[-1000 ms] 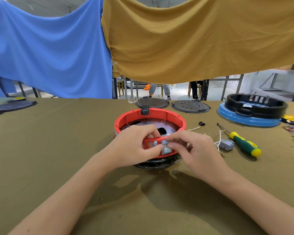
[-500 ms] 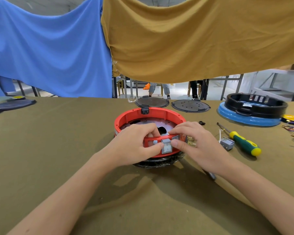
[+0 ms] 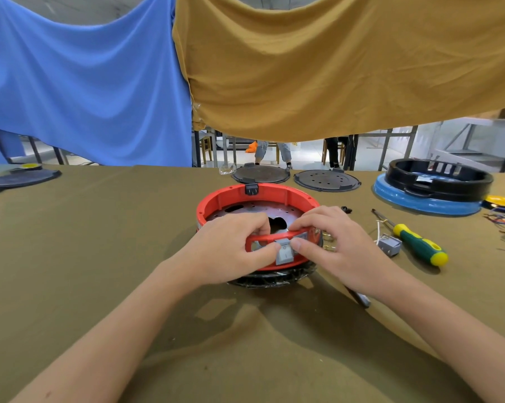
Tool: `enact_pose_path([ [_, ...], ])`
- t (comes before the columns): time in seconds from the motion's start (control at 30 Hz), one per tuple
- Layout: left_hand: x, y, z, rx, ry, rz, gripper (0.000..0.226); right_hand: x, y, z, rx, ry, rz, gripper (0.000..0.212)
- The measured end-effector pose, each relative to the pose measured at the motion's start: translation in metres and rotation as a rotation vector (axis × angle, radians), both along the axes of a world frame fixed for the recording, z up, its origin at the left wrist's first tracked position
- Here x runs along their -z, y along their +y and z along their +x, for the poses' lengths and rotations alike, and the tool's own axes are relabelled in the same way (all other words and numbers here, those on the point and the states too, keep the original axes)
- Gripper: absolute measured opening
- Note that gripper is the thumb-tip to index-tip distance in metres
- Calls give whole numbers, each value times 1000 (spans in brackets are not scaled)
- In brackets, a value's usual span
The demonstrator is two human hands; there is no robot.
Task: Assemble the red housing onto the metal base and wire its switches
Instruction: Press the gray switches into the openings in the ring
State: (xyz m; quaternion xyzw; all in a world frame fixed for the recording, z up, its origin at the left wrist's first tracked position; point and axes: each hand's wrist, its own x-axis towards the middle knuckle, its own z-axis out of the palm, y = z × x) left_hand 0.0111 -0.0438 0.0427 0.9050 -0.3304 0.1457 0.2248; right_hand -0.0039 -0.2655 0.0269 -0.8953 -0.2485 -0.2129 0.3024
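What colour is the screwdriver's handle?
The screwdriver has a green handle with yellow bands, seen clearly in the head view.

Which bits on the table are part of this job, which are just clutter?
In use: red housing, metal base, grey switch, left hand, right hand.
Lying about: spare switch, screwdriver, two dark discs, black ring on blue base.

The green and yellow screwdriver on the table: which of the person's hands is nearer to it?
Right. The right hand, on the red housing, lies just left of the screwdriver; the left hand sits farther away, beyond the right hand.
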Motion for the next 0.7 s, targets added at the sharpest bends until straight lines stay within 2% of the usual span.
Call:
enact_pose_path([
  [0.4,-2,-1,1,-29,64,43,31,-3,2,0,1,42,9,18],
  [0.7,-3,-1,0,-22,32,65,30,-3,2,1,-2,63,-9,17],
])
